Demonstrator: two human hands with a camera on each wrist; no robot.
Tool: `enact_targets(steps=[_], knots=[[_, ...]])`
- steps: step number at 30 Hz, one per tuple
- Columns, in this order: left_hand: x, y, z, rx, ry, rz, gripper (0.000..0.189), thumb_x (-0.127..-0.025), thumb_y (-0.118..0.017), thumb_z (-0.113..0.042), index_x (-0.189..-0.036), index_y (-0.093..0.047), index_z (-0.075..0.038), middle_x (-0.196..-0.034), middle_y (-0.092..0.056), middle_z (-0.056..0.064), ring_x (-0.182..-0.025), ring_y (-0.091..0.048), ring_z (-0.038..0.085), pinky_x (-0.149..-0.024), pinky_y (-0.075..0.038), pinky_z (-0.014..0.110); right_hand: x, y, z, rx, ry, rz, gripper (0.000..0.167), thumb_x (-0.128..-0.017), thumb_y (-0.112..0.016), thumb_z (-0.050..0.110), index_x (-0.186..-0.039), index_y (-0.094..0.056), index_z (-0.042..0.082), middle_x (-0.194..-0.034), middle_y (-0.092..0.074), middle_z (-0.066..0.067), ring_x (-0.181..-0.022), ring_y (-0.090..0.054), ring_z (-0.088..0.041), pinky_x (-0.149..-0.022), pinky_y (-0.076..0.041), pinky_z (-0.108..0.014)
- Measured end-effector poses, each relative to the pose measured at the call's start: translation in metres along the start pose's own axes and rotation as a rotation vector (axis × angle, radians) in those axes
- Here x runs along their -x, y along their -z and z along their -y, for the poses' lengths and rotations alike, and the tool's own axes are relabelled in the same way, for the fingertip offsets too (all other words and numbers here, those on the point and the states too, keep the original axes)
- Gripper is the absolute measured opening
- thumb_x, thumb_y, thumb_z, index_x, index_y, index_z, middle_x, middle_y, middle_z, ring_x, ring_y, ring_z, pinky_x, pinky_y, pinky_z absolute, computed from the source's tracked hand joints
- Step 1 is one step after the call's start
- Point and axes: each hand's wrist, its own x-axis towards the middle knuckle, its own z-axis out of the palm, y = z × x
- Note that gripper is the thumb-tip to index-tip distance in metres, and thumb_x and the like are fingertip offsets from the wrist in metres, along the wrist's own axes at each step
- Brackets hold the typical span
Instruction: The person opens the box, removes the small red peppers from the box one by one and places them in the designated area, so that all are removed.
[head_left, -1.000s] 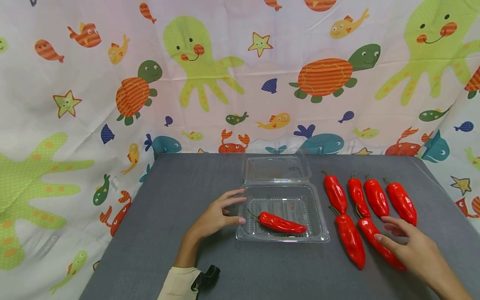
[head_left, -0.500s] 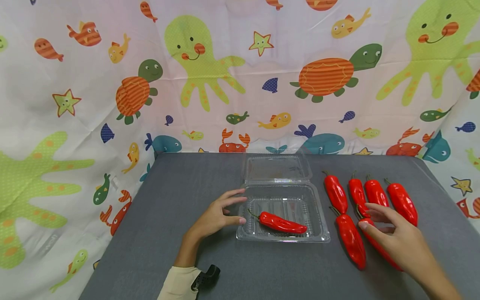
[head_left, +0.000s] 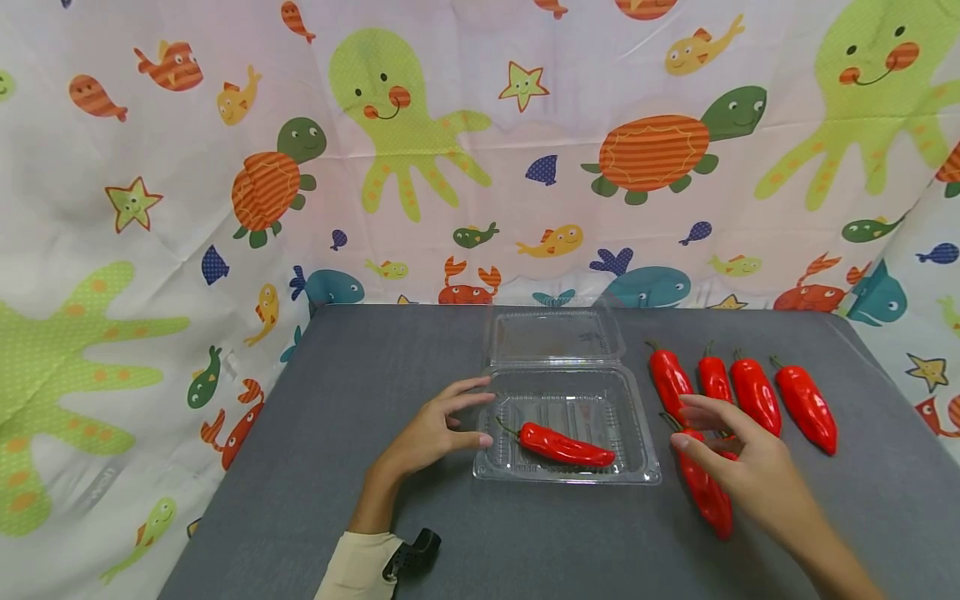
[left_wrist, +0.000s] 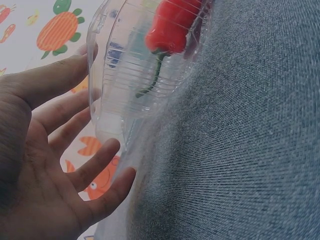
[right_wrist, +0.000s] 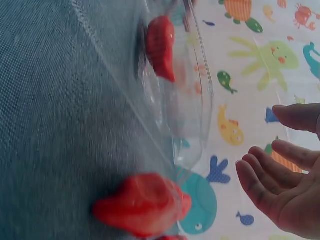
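Observation:
A clear hinged plastic container (head_left: 648, 462) lies with its lid back, one red pepper (head_left: 566, 446) inside. At its left side is my left hand (head_left: 435, 433), fingers extended, tips at the rim; the left wrist view shows the thumb and fingers spread beside the container wall (left_wrist: 97, 60). My right hand (head_left: 761, 467) hovers over the front peppers, fingers loosely bent and holding nothing. Its fingertips overlap the stem end of the front left pepper (head_left: 708, 492). Most of another front pepper is hidden beneath this hand. In the right wrist view the right hand (right_wrist: 290, 185) is also without any object.
Behind the right hand lies a row of several red peppers, among them a far right one (head_left: 806, 408) and a far left one (head_left: 670, 379). A grey cloth-covered table (head_left: 337, 383) carries everything. A printed sea-animal curtain (head_left: 420, 250) hangs at its back edge.
My right hand has moved left across the front peppers, from the right one to over the left one. The left hand and the container have stayed in place.

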Motion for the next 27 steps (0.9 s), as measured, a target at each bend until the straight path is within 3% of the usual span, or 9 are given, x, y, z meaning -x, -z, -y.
enact_targets(steps=[5, 11, 18, 27], knots=[[0.0, 0.0, 0.0, -0.008, 0.003, -0.004, 0.066, -0.092, -0.084, -0.032, -0.152, -0.06, -0.016, -0.167, -0.039, -0.012, -0.152, -0.039, 0.021, -0.11, -0.046, 0.056, 0.0, -0.012, 0.012, -0.067, 0.04, 0.02, 0.06, -0.097, -0.079, 0.035, -0.15, -0.057, 0.016, -0.134, -0.069, -0.015, -0.11, -0.069, -0.031, -0.074, -0.057, -0.019], [0.0, 0.0, 0.0, -0.016, 0.006, -0.005, 0.066, -0.092, -0.084, -0.032, -0.152, -0.06, -0.016, -0.167, -0.04, -0.012, -0.152, -0.04, 0.021, -0.109, -0.046, 0.055, -0.003, -0.027, 0.016, -0.127, 0.146, 0.016, 0.057, -0.096, -0.082, 0.028, -0.147, -0.06, 0.013, -0.131, -0.072, -0.013, -0.112, -0.071, -0.027, -0.081, -0.056, -0.016], [0.0, 0.0, 0.0, -0.006, 0.0, 0.0, 0.066, -0.093, -0.083, -0.031, -0.152, -0.06, -0.015, -0.167, -0.039, -0.01, -0.152, -0.039, 0.022, -0.11, -0.046, 0.058, -0.006, -0.042, 0.022, -0.199, 0.164, 0.082, 0.054, -0.097, -0.08, 0.025, -0.146, -0.061, 0.012, -0.135, -0.07, -0.013, -0.12, -0.068, -0.034, -0.091, -0.062, -0.034], [0.0, 0.001, -0.001, -0.006, 0.003, 0.004, 0.066, -0.092, -0.083, -0.031, -0.152, -0.06, -0.015, -0.167, -0.039, -0.011, -0.153, -0.038, 0.022, -0.11, -0.046, 0.058, -0.017, -0.064, 0.028, -0.22, 0.202, 0.153, 0.052, -0.095, -0.082, 0.022, -0.142, -0.063, 0.01, -0.136, -0.069, -0.011, -0.124, -0.067, -0.03, -0.102, -0.055, -0.05]])
